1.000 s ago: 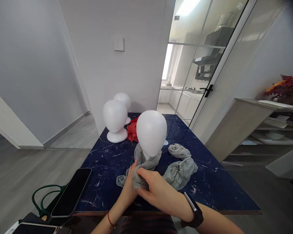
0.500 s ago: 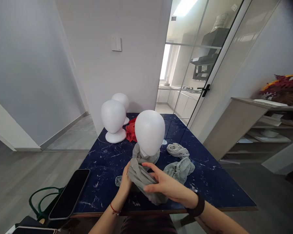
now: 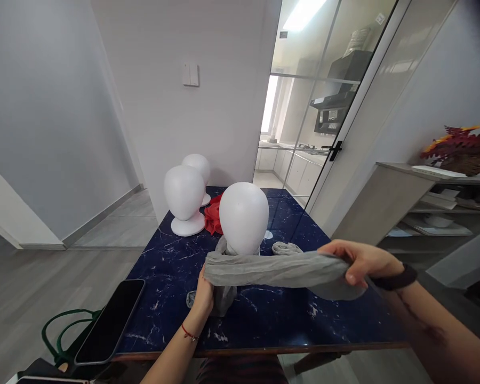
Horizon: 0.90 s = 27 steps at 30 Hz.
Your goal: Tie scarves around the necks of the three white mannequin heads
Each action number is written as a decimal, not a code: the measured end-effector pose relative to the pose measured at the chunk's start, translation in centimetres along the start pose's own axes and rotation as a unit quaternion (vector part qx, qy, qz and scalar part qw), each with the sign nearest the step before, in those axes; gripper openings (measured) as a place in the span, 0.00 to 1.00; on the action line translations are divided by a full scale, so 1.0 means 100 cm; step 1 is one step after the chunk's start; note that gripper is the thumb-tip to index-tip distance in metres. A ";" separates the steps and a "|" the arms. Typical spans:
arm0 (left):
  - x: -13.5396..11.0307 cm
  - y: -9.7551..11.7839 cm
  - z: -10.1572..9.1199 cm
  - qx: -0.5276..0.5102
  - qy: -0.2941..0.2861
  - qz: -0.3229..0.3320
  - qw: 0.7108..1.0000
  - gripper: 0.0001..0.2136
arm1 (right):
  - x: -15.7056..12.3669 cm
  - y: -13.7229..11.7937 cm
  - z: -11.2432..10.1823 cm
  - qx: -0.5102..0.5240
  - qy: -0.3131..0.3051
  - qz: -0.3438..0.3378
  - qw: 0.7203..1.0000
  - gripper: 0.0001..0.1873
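Observation:
A white foam mannequin head (image 3: 244,217) stands in the middle of the table, grey cloth around its neck. In front of it a thin grey scarf (image 3: 270,271) is stretched sideways between my hands. My left hand (image 3: 205,294) is closed on the scarf near the neck, its fingertips hidden by the cloth. At the right, my right hand (image 3: 354,261) grips the scarf between thumb and fingers, over the table's right part. A rolled bit of grey cloth (image 3: 287,248) lies behind the stretched part, and a small grey end (image 3: 191,299) lies by my left wrist.
Two more white mannequin heads (image 3: 184,193) stand at the back left, with red cloth (image 3: 213,215) beside them. A black phone (image 3: 111,321) lies at the left edge of the dark blue marbled table (image 3: 160,266). Green cord handles (image 3: 55,333) are beyond it.
My right hand has moved right and slightly up, drawing the bunched scarf out into a long, level band. My left hand has stayed near the head's neck.

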<state>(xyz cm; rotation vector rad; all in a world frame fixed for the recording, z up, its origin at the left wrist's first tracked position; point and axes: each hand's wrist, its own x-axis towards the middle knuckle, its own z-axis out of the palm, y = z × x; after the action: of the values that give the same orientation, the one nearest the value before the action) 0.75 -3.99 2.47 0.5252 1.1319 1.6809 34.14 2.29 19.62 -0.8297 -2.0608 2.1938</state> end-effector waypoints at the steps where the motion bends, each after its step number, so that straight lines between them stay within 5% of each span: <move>1: 0.000 0.002 0.003 -0.003 0.001 0.001 1.000 0.18 | 0.000 -0.012 -0.008 -0.011 -0.009 -0.014 1.000 0.30; 9: 0.004 0.016 0.020 0.040 0.009 0.039 0.998 0.14 | 0.063 -0.124 -0.038 0.010 0.024 -0.200 0.980 0.13; 12: 0.009 0.015 0.022 0.045 0.015 0.037 0.998 0.15 | 0.098 -0.159 -0.046 0.039 0.059 -0.206 0.976 0.04; 15: 0.011 0.013 0.023 0.032 0.003 0.018 0.999 0.18 | 0.131 -0.182 -0.062 0.027 0.084 -0.186 0.979 0.06; 21: 0.014 0.012 0.026 0.026 0.008 -0.035 0.999 0.14 | 0.184 -0.192 -0.095 -0.089 0.170 -0.102 0.976 0.09; 27: 0.020 0.011 0.029 -0.006 0.055 -0.088 0.995 0.11 | 0.216 -0.163 -0.115 -0.196 0.352 -0.061 0.913 0.08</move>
<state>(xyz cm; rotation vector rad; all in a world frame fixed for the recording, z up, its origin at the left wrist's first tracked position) 1.63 -1.05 4.41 0.3179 1.2101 1.5778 14.56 22.82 27.15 -1.2402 -2.0700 1.1490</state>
